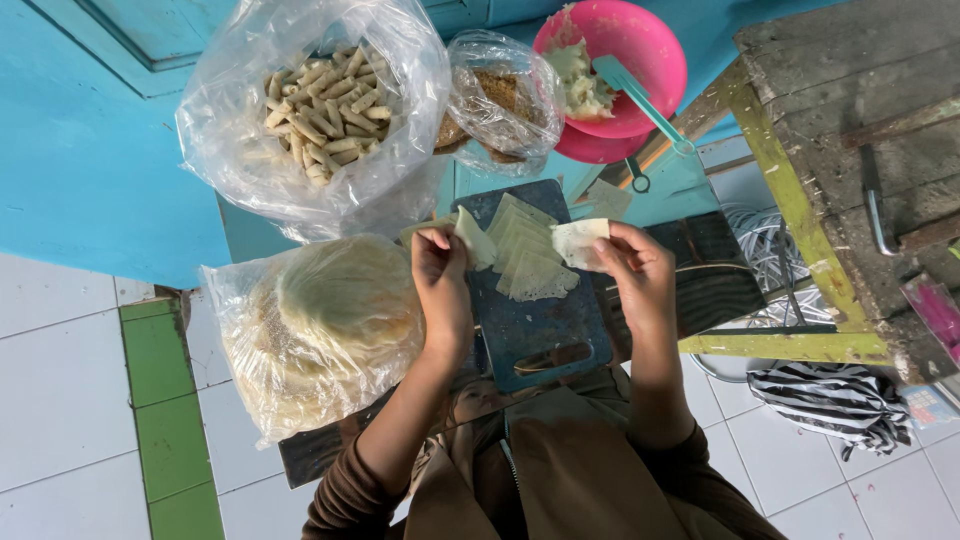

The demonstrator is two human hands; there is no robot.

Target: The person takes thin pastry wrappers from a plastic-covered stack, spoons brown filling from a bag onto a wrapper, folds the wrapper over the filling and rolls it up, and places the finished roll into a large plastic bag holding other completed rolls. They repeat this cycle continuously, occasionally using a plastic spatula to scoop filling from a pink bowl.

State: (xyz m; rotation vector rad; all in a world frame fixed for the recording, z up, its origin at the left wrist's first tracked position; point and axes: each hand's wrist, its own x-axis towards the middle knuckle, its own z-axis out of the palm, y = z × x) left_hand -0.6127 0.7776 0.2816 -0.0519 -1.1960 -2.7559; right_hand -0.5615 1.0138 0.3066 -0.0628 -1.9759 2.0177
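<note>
With a bag of finished rolls point(325, 110) already filled, the left hand point(440, 270) pinches one wrapper piece point(474, 240) and the right hand point(635, 268) another point(578, 240) above the cut stack point(528, 262) on the board point(545, 325), while a bag of uncut round sheets point(320, 320) remains.

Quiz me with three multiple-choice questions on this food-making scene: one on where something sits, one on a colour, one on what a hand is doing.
1. Where is the bag of rolled pieces?
A. Above the bag of round wrappers
B. Inside the bowl
C. On the striped cloth

2. What colour is the bowl?
A. Green
B. Pink
C. White

3. What is the left hand doing?
A. Resting flat
B. Gripping the knife
C. Pinching a wrapper piece

Answers: 1 A, it lies above the bag of round wrappers in the picture. 2 B, its rim is pink. 3 C, a wrapper piece sits between its fingertips.
</note>
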